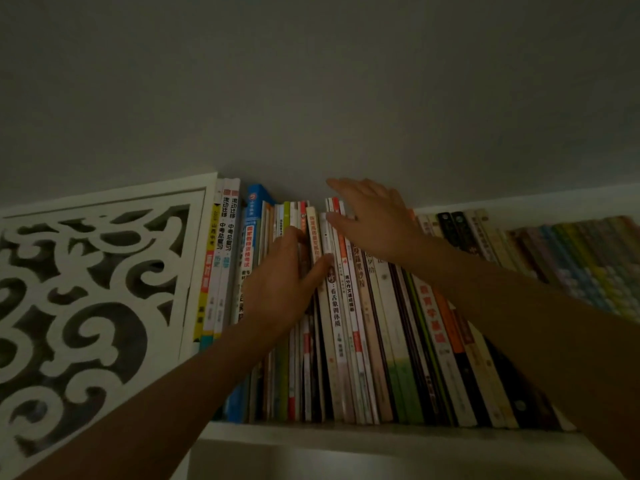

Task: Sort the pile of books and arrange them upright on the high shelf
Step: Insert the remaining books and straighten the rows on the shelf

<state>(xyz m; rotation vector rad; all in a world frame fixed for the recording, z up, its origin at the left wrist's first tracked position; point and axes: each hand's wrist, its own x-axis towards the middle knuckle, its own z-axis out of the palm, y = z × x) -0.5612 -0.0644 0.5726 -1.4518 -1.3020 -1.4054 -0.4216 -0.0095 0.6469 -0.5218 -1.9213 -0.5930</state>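
A long row of upright books [384, 341] stands on the high white shelf [346, 434], seen from below. My left hand [284, 282] lies against the spines in the middle of the row, fingers pushed in beside a thin book with a beige spine [313, 233] and thumb across a white spine [334, 306]. My right hand [374, 220] reaches over the tops of the books a little to the right, fingers straight, resting on the top edges of a few thin white and red books [334, 206]. Both forearms stretch up from the lower corners.
A white carved fretwork panel [86, 306] closes the shelf on the left. Taller books with yellow, white and blue spines [225, 254] stand next to it. A row of pastel-coloured spines [581, 265] fills the far right. The grey ceiling [311, 81] sits close above the books.
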